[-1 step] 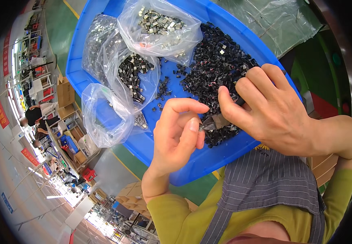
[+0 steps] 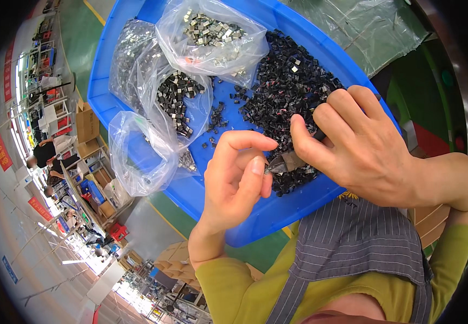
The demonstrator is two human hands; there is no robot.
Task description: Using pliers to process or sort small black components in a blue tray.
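My right hand (image 2: 361,148) is wrapped around a pair of pliers (image 2: 283,163). Their pointed metal jaws stick out to the left, while the handles are mostly hidden in my palm. Facing them, my left hand (image 2: 231,186) has its thumb and fingers curled together at the jaw tips, on something too small and covered to make out. Both hands are over the near part of a blue tray (image 2: 261,229). Beneath and beyond them lies a heap of small black pieces (image 2: 299,81), some with shiny metal faces.
Clear plastic bags stand in the tray's left and far parts. One holds silvery metal pieces (image 2: 212,29), another black-and-silver pieces (image 2: 177,97). A nearer plastic bag (image 2: 142,162) gapes at the left rim. Plastic sheeting (image 2: 363,32) lies beyond the tray. Shelving, cartons (image 2: 177,262) and people are farther left.
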